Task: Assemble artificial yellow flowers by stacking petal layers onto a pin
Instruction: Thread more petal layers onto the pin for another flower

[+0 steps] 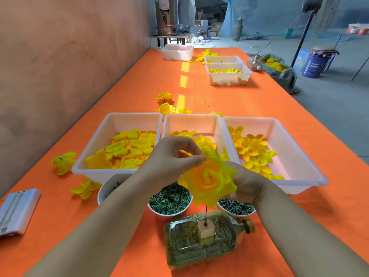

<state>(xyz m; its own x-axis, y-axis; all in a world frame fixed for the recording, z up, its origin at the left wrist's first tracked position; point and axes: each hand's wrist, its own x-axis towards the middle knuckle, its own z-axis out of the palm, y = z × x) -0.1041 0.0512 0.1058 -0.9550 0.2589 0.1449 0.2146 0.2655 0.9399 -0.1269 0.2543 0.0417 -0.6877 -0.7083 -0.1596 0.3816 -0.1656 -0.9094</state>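
Observation:
A stacked yellow flower (207,179) sits on a thin dark pin (205,213) that stands upright in a small block (206,229) on a bottle lying on its side (191,244). My left hand (171,158) pinches a small yellow petal piece at the flower's upper edge. My right hand (246,181) holds the flower from behind on its right side; its fingers are mostly hidden. Three white trays hold loose petals: left tray (93,156), middle tray (217,124), right tray (295,144).
Paper cups stand in front of the trays, one with green rings (169,200), one with screw-like parts (236,206), one half hidden (107,188). Finished flowers (63,161) lie on the orange table. A phone (17,210) lies at the left edge. More trays (229,73) stand farther back.

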